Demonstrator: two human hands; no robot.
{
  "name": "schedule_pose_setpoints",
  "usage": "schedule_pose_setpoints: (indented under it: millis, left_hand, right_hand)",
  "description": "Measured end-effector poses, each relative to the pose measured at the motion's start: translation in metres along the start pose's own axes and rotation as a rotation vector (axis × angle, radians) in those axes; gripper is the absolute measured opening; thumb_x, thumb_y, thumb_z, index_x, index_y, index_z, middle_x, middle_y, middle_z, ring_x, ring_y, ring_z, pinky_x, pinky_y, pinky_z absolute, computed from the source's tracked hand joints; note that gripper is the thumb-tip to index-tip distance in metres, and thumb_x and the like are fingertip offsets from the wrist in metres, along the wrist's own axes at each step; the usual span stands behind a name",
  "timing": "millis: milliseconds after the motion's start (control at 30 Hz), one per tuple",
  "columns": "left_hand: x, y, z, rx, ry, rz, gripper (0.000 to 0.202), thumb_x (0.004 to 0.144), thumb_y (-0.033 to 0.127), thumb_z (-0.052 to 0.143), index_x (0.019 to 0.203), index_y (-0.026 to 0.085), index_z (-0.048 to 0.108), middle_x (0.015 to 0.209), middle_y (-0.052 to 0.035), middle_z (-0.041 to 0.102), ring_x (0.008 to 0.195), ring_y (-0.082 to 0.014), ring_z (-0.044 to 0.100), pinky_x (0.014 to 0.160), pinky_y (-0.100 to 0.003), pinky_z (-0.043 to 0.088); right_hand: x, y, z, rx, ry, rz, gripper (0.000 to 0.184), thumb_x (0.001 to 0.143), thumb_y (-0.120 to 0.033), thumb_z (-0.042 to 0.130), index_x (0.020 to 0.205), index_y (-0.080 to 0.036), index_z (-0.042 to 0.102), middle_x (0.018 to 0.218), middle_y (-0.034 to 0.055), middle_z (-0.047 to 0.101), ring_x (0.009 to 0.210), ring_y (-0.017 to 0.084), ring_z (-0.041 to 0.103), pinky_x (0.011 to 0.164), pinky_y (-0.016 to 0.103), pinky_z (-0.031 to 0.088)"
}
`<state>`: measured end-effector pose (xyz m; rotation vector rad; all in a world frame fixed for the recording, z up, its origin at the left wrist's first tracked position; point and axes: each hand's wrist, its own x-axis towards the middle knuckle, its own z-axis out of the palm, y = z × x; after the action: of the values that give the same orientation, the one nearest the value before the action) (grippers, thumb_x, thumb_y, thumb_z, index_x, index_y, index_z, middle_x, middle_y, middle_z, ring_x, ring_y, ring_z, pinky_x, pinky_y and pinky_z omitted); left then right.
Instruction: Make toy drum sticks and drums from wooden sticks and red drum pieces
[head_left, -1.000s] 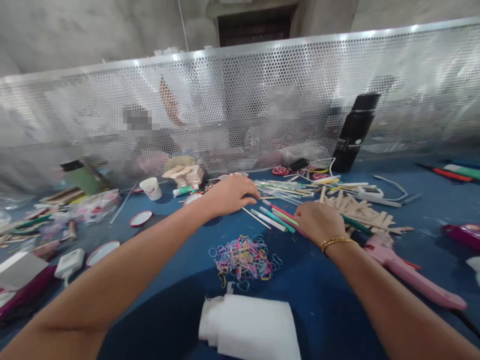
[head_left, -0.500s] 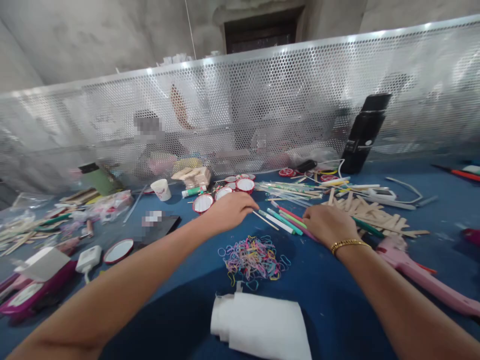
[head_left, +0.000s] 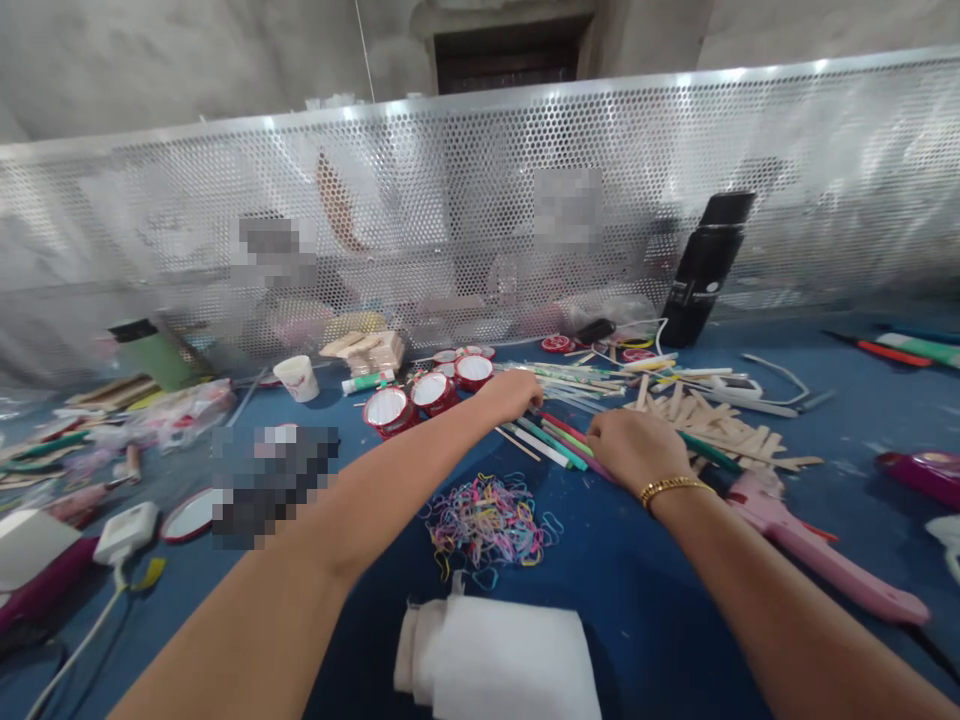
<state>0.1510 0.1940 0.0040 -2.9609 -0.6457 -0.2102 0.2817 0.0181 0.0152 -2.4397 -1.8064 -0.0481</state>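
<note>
Several slim coloured sticks (head_left: 559, 446) in white, teal, green, red and magenta lie side by side on the blue tabletop (head_left: 667, 590), slanting between the two hands. The left hand (head_left: 517, 395) is at their eleven o'clock, fingers drawn together; whether they pinch anything, I cannot tell. The right hand (head_left: 637, 445), at three, curls its fingers over the sticks' near ends; its grip is hidden.

A tangle of bright rubber bands (head_left: 491, 520) sits at seven o'clock, with a folded white cloth (head_left: 510, 655) beyond, nearer six. Flat wooden sticks (head_left: 724, 425) spread at three, a pink glue gun (head_left: 825, 550) lies at four, and red-rimmed containers (head_left: 431, 392) cluster near ten. A perforated metal panel (head_left: 480, 170) crosses twelve, before a grey wall (head_left: 225, 60) and dark opening (head_left: 510, 60).

The black bottle (head_left: 705, 270) between one and two bears a pale round mark and small lettering; the paper cup (head_left: 298, 378) toward ten has red print. Neither can be read.
</note>
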Motion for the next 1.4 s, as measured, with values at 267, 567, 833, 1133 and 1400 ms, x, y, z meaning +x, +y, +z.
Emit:
schedule_pose_setpoints:
  millis: [267,567,833,1133,1400]
  left_hand:
    - [-0.003,0.004,-0.006,-0.053,-0.011,-0.073,0.018,0.076,0.017,0.072,0.090,0.024,0.080,0.088,-0.0026,0.077,0.087,-0.0184,0.069,0.074,-0.024,0.048]
    - [-0.008,0.017,-0.013,-0.084,-0.010,-0.026,0.021,0.078,0.012,0.071,0.097,0.018,0.077,0.093,-0.0048,0.077,0.091,-0.0187,0.070,0.078,-0.026,0.050]
    - [-0.087,0.050,-0.052,-0.086,0.143,0.054,0.026,0.088,0.023,0.065,0.113,0.016,0.070,0.117,-0.0083,0.070,0.112,-0.0207,0.061,0.102,-0.034,0.044]
    - [-0.220,0.069,-0.122,-0.206,0.244,-0.158,0.021,0.093,0.034,0.060,0.105,0.023,0.073,0.105,-0.0029,0.075,0.100,-0.0155,0.066,0.093,-0.031,0.049]
    - [-0.278,0.046,-0.145,-0.112,0.161,-0.524,0.026,0.093,0.039,0.055,0.104,0.026,0.075,0.105,-0.0024,0.076,0.094,-0.0177,0.068,0.084,-0.032,0.051]
  right_hand:
    - [0.001,0.000,0.003,-0.001,0.020,-0.011,0.032,0.088,-0.023,0.046,0.093,-0.017,0.077,0.097,0.0158,0.075,0.095,0.027,0.069,0.079,0.034,0.047]
    - [0.003,0.004,0.007,0.006,0.042,-0.052,0.032,0.090,-0.022,0.045,0.091,-0.017,0.077,0.095,0.0151,0.074,0.093,0.025,0.069,0.079,0.033,0.045]
    - [-0.007,0.001,-0.004,0.018,0.122,-0.049,0.029,0.090,-0.033,0.049,0.094,-0.020,0.074,0.097,0.0122,0.075,0.093,0.028,0.068,0.074,0.035,0.043]
    - [-0.021,-0.008,-0.002,0.107,0.275,-0.176,0.033,0.093,-0.045,0.049,0.090,-0.022,0.072,0.095,0.0071,0.074,0.090,0.025,0.067,0.074,0.034,0.043]
    - [-0.026,-0.012,-0.004,0.116,0.315,-0.198,0.029,0.091,-0.044,0.051,0.087,-0.024,0.072,0.085,0.0051,0.074,0.080,0.025,0.067,0.067,0.034,0.041]
